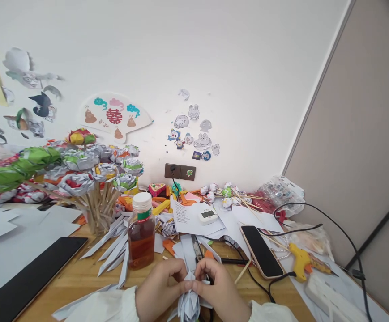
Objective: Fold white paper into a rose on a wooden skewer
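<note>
At the bottom middle of the view, my left hand (159,288) and my right hand (219,290) meet over a folded grey-white paper flower (189,304). Both hands have their fingers curled and pinched on the top of the paper piece, just above the wooden table (76,279). White sleeves cover both wrists. Right behind my left hand stands a plastic bottle (141,232) with a white cap and amber liquid. Several folded paper strips (113,250) lie to the left of the bottle.
A bunch of paper flowers on wooden sticks (80,172) stands at the left. A black phone (261,250) with a cable, a yellow glue gun (301,259), a small white timer (208,215), a white power strip (331,299) and a black board (29,277) lie around.
</note>
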### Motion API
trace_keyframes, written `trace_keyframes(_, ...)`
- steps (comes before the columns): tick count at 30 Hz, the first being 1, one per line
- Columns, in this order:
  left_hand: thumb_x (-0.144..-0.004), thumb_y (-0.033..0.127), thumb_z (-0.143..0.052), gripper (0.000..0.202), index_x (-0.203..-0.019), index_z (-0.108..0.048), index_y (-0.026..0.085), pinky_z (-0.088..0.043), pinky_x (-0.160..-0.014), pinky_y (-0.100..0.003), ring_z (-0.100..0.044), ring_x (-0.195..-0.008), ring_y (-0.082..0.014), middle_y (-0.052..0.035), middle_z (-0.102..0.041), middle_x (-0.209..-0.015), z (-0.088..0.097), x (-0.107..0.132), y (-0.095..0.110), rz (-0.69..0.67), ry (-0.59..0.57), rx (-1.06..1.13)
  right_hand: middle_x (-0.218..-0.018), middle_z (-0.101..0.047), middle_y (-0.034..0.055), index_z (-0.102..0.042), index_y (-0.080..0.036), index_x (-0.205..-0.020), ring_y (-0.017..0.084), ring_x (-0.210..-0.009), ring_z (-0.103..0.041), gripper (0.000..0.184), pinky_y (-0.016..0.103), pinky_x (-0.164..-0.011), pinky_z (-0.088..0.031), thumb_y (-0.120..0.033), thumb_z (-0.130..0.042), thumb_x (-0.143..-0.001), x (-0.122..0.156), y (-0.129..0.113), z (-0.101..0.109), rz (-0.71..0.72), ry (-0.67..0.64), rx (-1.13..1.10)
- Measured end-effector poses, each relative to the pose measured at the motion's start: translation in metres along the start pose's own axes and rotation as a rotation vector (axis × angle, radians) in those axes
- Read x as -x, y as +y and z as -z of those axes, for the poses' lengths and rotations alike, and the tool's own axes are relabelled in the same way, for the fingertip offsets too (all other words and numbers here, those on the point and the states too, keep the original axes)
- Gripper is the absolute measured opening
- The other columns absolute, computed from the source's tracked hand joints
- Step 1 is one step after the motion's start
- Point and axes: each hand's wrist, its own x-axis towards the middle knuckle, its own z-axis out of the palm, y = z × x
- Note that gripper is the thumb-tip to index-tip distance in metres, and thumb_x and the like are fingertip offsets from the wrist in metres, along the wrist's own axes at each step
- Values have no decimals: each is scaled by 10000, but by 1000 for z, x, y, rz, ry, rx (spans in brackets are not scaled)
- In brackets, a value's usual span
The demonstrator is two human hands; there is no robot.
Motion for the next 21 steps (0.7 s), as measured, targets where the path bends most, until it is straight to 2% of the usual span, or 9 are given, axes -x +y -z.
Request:
trace_keyframes(4, -655, 181, -579, 68, -601, -574, 141, -379, -577, -199, -510, -608, -128, 20, -586, -601, 5, 0, 1, -17, -24, -53, -637, -494, -32, -513, -170, -648, 122, -635, -472, 107, 216, -589, -367, -77, -551, -613, 3, -4, -1, 10, 73, 170)
trace_keyframes(7, -630, 141, -589, 20, -644, -604, 144, -391, -606, -197, -539, -636, -129, 17, -624, -641, 10, 1, 3, -8, -69, -52, -648, -504, -29, -516, -170, -655, 128, -647, -485, 119, 222, -602, -373, -64, -542, -609, 4, -5, -3, -3, 84, 191)
trace_keyframes(12, -620, 109, -572, 66, -644, -616, 151, -388, -605, -189, -549, -633, -122, 19, -640, -648, 14, -1, 3, -23, -95, -101, -648, -517, -29, -526, -166, -659, 129, -649, -500, 115, 221, -602, -381, -64, -548, -610, 2, -6, -1, -14, 54, 152)
trace_keyframes(17, -613, 96, -539, 92, -629, -607, 155, -378, -569, -189, -541, -599, -123, 15, -628, -615, 7, 2, 4, -37, -72, -202, -664, -531, -39, -542, -176, -703, 118, -651, -512, 191, 213, -612, -393, -22, -538, -591, 0, -9, 5, -4, -69, 101)
trace_keyframes(21, -617, 73, -488, 138, -618, -594, 162, -375, -558, -183, -548, -593, -122, 8, -622, -607, 2, 6, 5, -87, -34, -246, -639, -525, -48, -544, -181, -652, 113, -623, -503, 174, 206, -591, -384, -27, -571, -576, 0, -8, 7, 14, -61, 189)
